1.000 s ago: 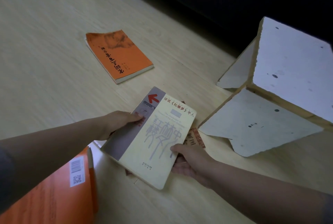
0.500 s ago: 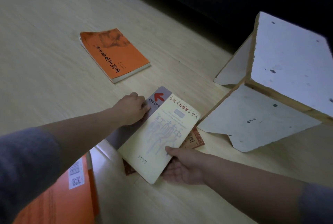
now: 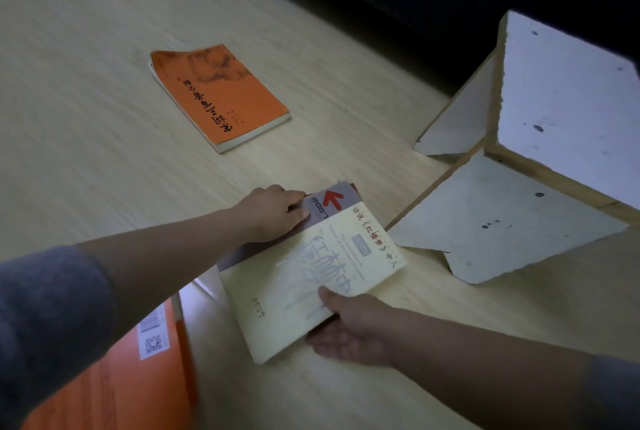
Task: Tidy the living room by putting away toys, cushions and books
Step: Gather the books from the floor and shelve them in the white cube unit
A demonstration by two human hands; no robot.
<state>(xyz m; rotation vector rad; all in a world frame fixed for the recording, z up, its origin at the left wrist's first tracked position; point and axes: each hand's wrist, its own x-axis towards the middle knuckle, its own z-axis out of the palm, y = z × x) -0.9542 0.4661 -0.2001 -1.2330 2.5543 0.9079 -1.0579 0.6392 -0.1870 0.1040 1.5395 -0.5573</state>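
A pale yellow book with a grey spine strip and a red arrow lies low over the wooden floor in the middle. My left hand grips its far-left corner at the grey strip. My right hand holds its near-right edge, thumb on the cover and fingers underneath. A red book under it shows only as a thin edge at the top corner. An orange book lies flat on the floor farther away to the left. Another orange book with a barcode label sits at the bottom left.
An overturned white wooden stool with chipped legs rests on the floor to the right, close to the yellow book. Beyond it the background is dark. Bare floor stretches to the left and far side.
The yellow book has shifted right and toward the stool, now covering the red book almost fully. My left hand slid up to the book's far corner; my right hand stayed on the near edge.
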